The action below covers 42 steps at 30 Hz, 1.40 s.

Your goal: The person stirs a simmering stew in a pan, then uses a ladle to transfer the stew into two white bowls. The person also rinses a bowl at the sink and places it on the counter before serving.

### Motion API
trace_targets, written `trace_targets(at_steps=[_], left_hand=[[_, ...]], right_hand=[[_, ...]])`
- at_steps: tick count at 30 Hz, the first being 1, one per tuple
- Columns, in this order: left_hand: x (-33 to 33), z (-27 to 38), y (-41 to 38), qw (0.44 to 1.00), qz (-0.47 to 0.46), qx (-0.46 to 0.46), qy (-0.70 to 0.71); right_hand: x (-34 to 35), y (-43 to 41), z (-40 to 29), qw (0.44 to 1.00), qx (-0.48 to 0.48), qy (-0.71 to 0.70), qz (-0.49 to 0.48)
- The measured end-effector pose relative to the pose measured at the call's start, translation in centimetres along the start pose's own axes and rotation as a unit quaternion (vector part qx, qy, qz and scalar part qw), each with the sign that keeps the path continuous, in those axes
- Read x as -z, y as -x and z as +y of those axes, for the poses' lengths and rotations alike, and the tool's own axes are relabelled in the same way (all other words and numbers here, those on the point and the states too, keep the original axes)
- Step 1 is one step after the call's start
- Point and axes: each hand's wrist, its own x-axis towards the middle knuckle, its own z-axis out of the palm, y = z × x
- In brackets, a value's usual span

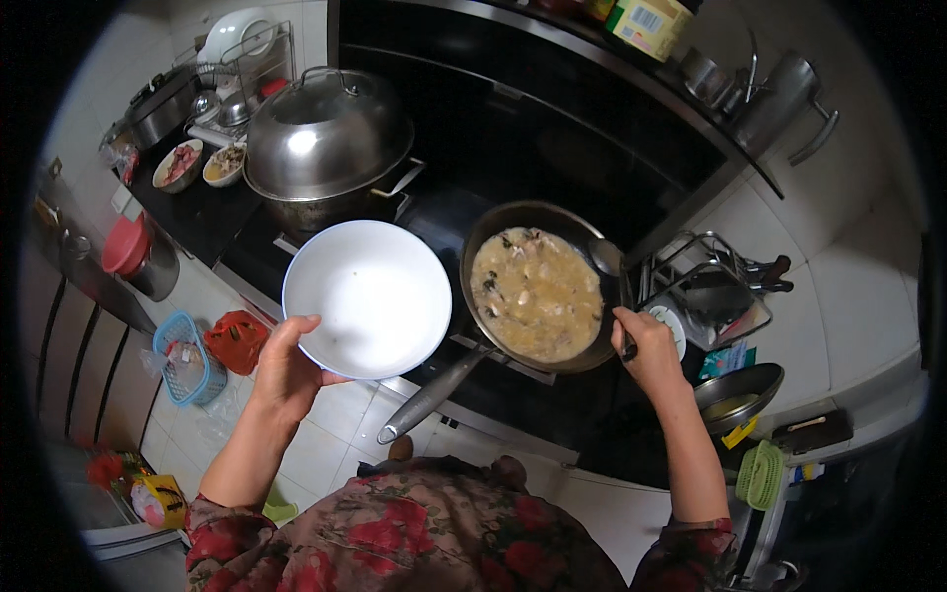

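My left hand [285,362] grips the rim of a large white bowl [370,300] with a blue edge. Its inside faces up and holds only a couple of dark specks. To the right, a frying pan [484,229] sits on the stove, its grey handle [433,396] pointing toward me. Pale, thick broth with chunks and dark bits [536,296] fills much of the pan. My right hand [651,348] is closed around the handle of a metal ladle [607,257], whose head rests against the pan's right inner wall.
Left of the pan stands a large pot with a domed steel lid [325,140]. Two small bowls, one of raw meat [177,164] and one of cooked food [224,164], sit beyond it. A knife rack [710,288] and a second pan [740,396] are at the right.
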Motion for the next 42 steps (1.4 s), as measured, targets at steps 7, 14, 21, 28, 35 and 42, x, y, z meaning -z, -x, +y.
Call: trace_targets(at_steps=[7, 14, 21, 28, 35, 42], left_hand=[[0.4, -0.8, 0.1, 1.0, 0.0, -0.011, 0.006], [-0.6, -1.4, 0.5, 1.0, 0.006, -0.008, 0.008], [-2.5, -0.5, 0.2, 0.999, -0.037, 0.006, -0.026], [-5.0, -1.0, -2.8, 0.992, -0.094, 0.042, -0.076], [-10.0, -1.5, -3.9, 0.982, -0.08, 0.037, -0.165], [-12.8, -4.5, -7.8, 0.979, -0.124, 0.054, -0.153]], right_hand=[[-1.6, -1.4, 1.7, 0.905, -0.225, -0.362, -0.024], [-2.0, -1.1, 1.4, 0.754, -0.35, -0.556, 0.016], [-4.7, 1.3, 1.9, 0.609, -0.419, -0.665, 0.105], [-0.1, 0.7, 3.1, 0.646, -0.413, -0.63, 0.123], [6.9, -1.1, 2.6, 0.688, -0.374, -0.607, 0.135], [10.0, -2.1, 0.0, 0.709, -0.345, -0.605, 0.11]])
